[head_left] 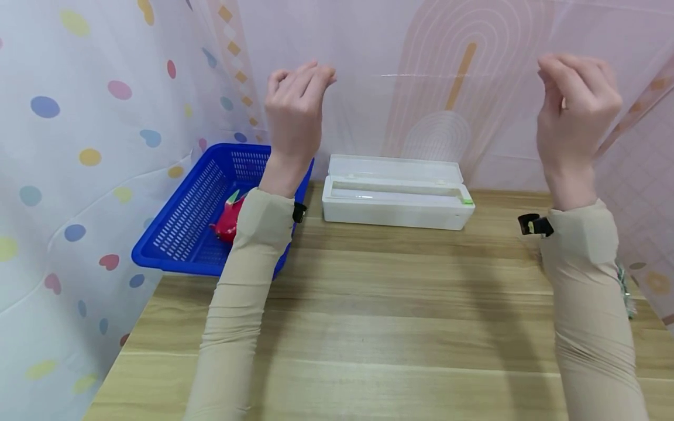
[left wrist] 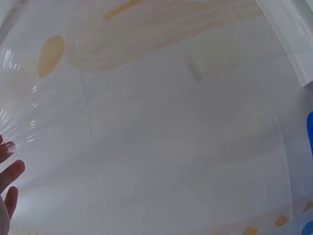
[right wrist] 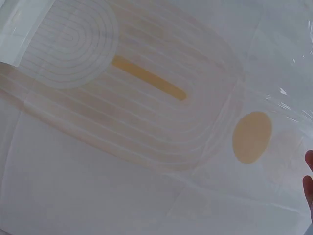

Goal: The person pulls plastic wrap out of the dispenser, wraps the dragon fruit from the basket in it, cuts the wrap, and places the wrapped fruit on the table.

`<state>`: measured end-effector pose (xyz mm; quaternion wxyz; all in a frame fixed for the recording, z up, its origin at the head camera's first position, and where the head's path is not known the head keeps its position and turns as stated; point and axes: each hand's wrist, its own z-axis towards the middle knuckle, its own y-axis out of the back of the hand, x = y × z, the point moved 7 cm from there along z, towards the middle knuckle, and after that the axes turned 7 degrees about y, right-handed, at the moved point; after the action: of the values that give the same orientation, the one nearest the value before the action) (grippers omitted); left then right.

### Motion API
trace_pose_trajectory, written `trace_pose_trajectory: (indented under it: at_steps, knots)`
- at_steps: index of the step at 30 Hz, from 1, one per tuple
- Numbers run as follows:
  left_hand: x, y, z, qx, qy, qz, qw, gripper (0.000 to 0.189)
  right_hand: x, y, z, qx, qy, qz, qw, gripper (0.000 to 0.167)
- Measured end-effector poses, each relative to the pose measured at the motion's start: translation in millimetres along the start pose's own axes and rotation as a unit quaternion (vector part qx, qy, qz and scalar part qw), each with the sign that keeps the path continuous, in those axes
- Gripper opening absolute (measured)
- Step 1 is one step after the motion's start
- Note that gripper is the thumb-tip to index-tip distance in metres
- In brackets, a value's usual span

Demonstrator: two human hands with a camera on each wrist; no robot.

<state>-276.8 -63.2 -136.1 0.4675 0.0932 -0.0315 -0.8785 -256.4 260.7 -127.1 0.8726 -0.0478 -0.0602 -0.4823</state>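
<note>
Both hands are raised in front of the backdrop, wide apart. Clear cling film [left wrist: 33, 117] stretches between them, showing mostly as bright glints and creases. My left hand [head_left: 295, 108] pinches one side of it, and in the left wrist view the creases fan out from the fingertips. My right hand [head_left: 579, 108] pinches the other side, fingers bent down to the thumb; only two fingertips [right wrist: 308, 188] enter the right wrist view. Below, between the hands, a white cling film box [head_left: 395, 214] lies lengthwise with its translucent lid [head_left: 395, 169] raised at the back.
A blue plastic basket [head_left: 176, 237] stands at the table's left edge, partly behind the left forearm. A red dragon fruit [head_left: 228, 222] lies in it. Something greenish [head_left: 625, 290] shows behind the right forearm. The patterned curtain [head_left: 358, 47] hangs directly behind the wooden table [head_left: 389, 327].
</note>
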Motion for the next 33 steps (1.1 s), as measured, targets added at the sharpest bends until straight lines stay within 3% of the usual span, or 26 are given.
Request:
trace_pose_trajectory:
  at_steps: [6,11,16,25,29,33]
  knots:
    - [-6.3,17.0,-8.2,0.028,-0.033,-0.011,0.9990,0.032,11,18,-5.1,0.004,0.026,0.004,0.9996,0.028]
    - [-14.6,32.8,-19.2,0.020,-0.072,-0.013,0.9971,0.024,21,37,-13.8,0.024,0.050,0.012,0.9984,0.020]
    - [-22.8,49.3,-33.8,0.026,-0.096,-0.020,0.9948,0.015,31,58,-27.8,0.013,0.066,0.038,0.9970,0.011]
    - [-38.7,88.2,-74.2,0.039,-0.146,-0.027,0.9882,0.013,59,98,-60.1,0.056,0.151,0.081,0.9836,0.013]
    - [-46.5,102.6,-95.4,0.064,-0.177,-0.016,0.9820,0.015,73,116,-74.7,0.037,0.169,0.128,0.9766,0.013]
    - [-53.9,116.1,-116.5,0.076,-0.210,-0.023,0.9745,0.016,83,127,-92.2,0.056,0.185,0.159,0.9682,0.015]
